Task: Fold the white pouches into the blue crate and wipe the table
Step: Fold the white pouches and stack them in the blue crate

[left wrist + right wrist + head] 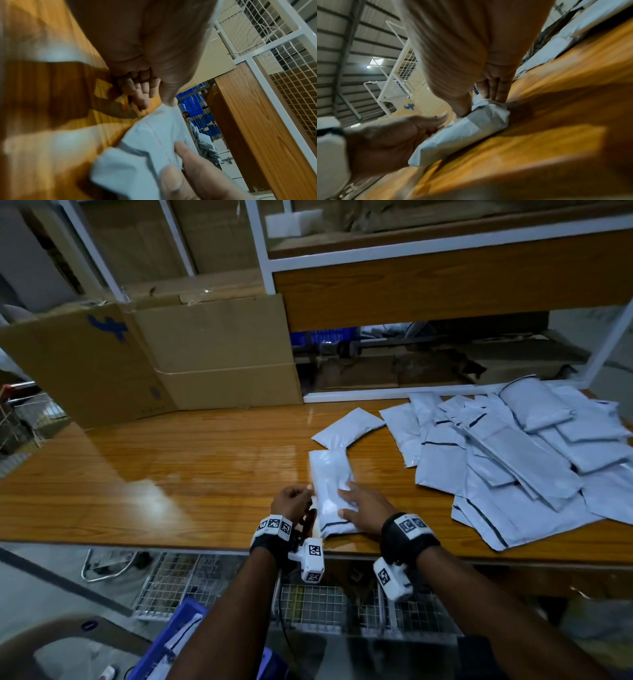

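A folded white pouch [330, 474] lies lengthwise on the wooden table [171, 474] near its front edge. My right hand [363, 505] presses flat on the pouch's right side with straight fingers [494, 86], thumb down on it too. My left hand [294, 501] sits at the pouch's left edge with fingers curled [140, 94]; only its thumb tip touches the pouch [137, 155]. A loose pile of white pouches [513, 446] covers the table's right part. The blue crate [164, 642] stands below the table edge at lower left, with a pouch inside.
One single pouch [346, 428] lies just beyond the folded one. Cardboard boxes [205, 347] stand at the table's back left, a white-framed shelf unit [445, 285] at the back right. Wire-mesh racks [308, 604] sit under the front edge.
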Demonstrator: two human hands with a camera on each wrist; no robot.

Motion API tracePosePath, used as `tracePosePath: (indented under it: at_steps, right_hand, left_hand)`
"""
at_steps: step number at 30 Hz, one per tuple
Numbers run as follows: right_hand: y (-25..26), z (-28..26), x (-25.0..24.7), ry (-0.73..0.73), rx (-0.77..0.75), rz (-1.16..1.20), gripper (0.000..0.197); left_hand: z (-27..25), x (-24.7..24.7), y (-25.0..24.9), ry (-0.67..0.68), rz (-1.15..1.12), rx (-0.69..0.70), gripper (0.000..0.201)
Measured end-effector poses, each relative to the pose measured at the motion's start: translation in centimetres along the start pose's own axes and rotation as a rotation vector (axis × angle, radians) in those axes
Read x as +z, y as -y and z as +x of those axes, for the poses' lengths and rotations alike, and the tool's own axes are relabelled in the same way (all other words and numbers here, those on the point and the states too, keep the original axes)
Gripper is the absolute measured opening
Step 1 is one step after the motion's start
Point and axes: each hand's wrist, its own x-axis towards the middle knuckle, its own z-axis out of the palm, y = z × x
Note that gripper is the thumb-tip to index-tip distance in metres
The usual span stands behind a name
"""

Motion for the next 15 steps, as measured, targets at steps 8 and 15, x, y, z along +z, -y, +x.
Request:
tracePosePath:
  at_steps: [8, 15]
  right_hand:
    - [1.8, 0.3, 2.4, 0.016, -0.100, 0.096, 0.066]
    - [0.5, 5.2, -2.2, -0.160, 0.048, 0.114, 0.045]
  left_hand:
    - [0.9, -2.1, -0.4, -0.115, 0.228, -0.037, 0.047]
    - [2.1, -3.2, 0.4, -0.082, 0.282, -0.041, 0.049]
